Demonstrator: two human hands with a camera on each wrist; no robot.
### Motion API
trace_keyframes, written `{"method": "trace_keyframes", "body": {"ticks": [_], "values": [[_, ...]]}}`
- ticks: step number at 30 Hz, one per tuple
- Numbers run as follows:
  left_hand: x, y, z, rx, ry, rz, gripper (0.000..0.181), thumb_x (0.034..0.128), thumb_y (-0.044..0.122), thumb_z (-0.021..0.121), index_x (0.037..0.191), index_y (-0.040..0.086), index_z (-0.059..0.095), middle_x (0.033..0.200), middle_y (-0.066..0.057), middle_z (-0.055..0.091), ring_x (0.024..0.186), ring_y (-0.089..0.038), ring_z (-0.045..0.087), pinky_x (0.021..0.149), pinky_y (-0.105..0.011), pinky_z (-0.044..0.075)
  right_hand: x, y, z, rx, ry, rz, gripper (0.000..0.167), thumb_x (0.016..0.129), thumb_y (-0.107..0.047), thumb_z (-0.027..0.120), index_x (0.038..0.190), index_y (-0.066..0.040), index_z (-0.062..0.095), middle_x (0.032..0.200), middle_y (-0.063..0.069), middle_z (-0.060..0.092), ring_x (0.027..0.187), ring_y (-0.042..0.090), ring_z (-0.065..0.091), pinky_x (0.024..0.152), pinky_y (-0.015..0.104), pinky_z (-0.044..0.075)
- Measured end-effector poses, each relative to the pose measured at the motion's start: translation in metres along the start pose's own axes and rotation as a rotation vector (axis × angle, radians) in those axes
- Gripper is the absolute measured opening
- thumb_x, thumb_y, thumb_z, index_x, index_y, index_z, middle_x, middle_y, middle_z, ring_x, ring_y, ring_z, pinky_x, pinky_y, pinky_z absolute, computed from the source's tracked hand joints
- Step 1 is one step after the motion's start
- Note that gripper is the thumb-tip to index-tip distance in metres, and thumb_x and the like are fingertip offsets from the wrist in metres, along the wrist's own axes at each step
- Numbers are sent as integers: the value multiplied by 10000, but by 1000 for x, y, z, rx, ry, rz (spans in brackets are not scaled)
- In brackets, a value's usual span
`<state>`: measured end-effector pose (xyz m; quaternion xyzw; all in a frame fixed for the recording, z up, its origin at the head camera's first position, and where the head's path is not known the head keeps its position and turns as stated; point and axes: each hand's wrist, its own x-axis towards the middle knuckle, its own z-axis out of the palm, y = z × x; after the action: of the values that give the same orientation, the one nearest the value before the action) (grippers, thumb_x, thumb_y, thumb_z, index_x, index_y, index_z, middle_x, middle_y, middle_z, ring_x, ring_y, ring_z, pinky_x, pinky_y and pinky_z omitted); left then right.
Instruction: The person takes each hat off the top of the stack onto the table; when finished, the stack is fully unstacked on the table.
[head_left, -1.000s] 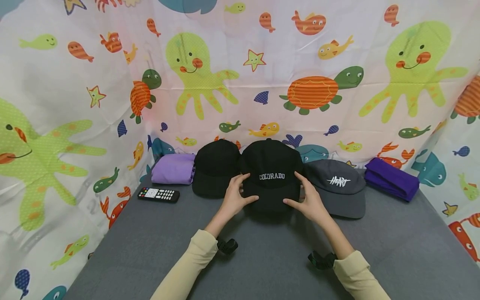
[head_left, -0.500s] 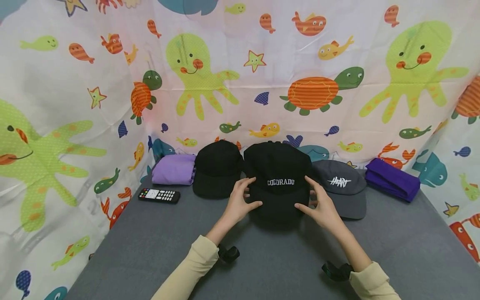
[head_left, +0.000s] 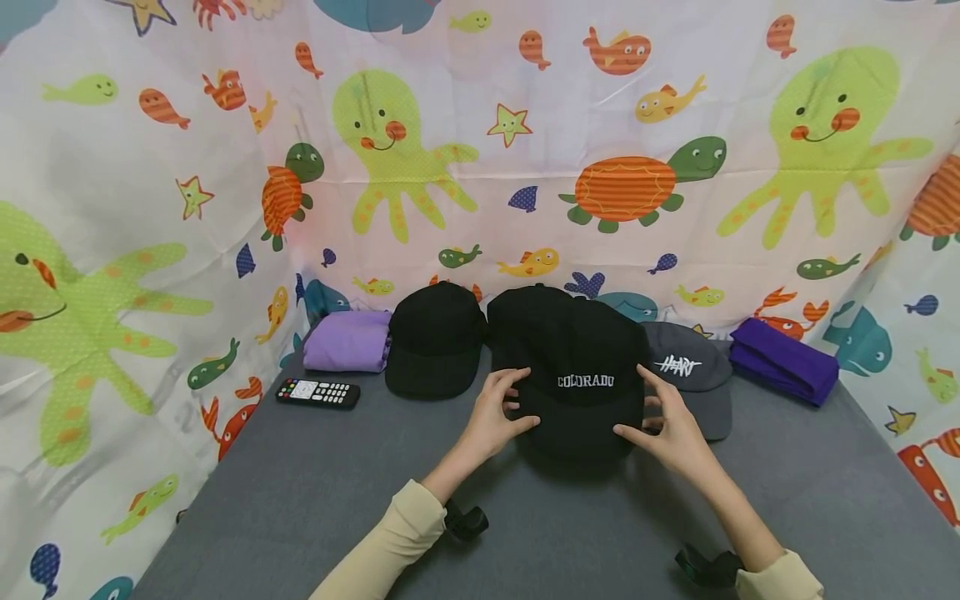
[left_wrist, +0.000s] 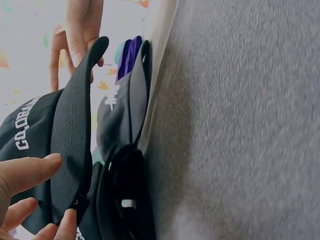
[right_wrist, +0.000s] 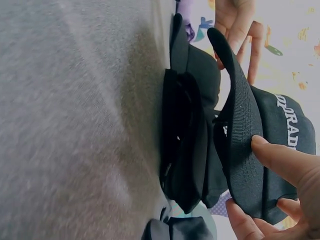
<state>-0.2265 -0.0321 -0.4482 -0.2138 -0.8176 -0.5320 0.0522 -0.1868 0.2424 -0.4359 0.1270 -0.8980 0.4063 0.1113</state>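
Both hands hold a black baseball cap [head_left: 581, 421] with white COLORADO lettering, lifted off the table, its brim toward me. My left hand [head_left: 498, 417] pinches the brim's left side, thumb on top and fingers beneath. My right hand [head_left: 671, 429] pinches the right side the same way. In the left wrist view the cap's brim [left_wrist: 75, 120] stands apart from the grey table, and in the right wrist view the thumb presses the top of the brim [right_wrist: 242, 145]. Behind and below it, another dark cap [right_wrist: 185, 145] sits on the table, mostly hidden in the head view.
A plain black cap [head_left: 435, 342] lies to the left, and a grey cap [head_left: 686, 362] with HEART lettering lies to the right, partly covered. A lilac folded cloth [head_left: 347, 340], a remote control [head_left: 318, 392] and a purple folded cloth [head_left: 783, 358] flank them. A patterned curtain [head_left: 525, 225] hangs behind.
Both hands have carried the COLORADO cap to the right and toward me. It now covers more of the grey cap. The other things have stayed in place.
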Motion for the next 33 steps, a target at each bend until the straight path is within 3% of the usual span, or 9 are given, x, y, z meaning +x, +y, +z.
{"method": "trace_keyframes", "body": {"ticks": [7,15,22,23,25,29,33], "values": [[-5,4,10,-21,-33,22,663,748,35,760,1342,137,482,1277,-115,394,965,-237,500,809,-286,514,-13,6,-10,-43,22,-19,927,727,-144,798,1472,-143,247,1312,233,368,999,369,547,670,320,537],[-12,10,26,-61,-89,-1,651,750,20,753,1334,138,491,1270,-101,380,937,-212,510,803,-251,508,-29,15,-27,-37,-40,27,916,758,-225,775,1483,-181,217,1316,215,364,1025,370,533,711,346,531],[-15,19,42,-89,-152,-17,647,755,16,747,1335,140,488,1264,-93,367,928,-180,508,802,-226,508,-44,20,-45,-65,-57,45,922,760,-203,772,1486,-152,206,1297,221,368,1010,361,521,684,289,531],[-16,20,45,-96,-159,-21,647,756,16,746,1335,143,487,1263,-91,367,926,-178,506,799,-219,508,-47,21,-47,-69,-57,51,924,757,-204,775,1485,-153,209,1293,220,372,1013,297,533,682,277,529],[-17,23,49,-110,-175,-26,649,758,15,744,1338,148,485,1268,-86,364,922,-169,504,798,-206,506,-51,22,-51,-86,-56,65,925,753,-203,778,1483,-139,214,1286,228,376,997,300,537,662,250,524],[-20,26,59,-131,-200,-26,650,756,17,747,1337,149,486,1264,-81,363,915,-148,508,787,-197,508,-60,27,-60,-108,-61,89,923,752,-217,778,1481,-124,219,1263,217,380,955,-27,484,649,222,515],[-23,29,70,-164,-226,-43,651,754,13,748,1336,137,486,1263,-76,357,917,-136,516,783,-189,508,-69,31,-69,-83,-76,85,929,751,-187,776,1482,-103,209,1261,228,370,897,-177,405,638,217,515]]}}
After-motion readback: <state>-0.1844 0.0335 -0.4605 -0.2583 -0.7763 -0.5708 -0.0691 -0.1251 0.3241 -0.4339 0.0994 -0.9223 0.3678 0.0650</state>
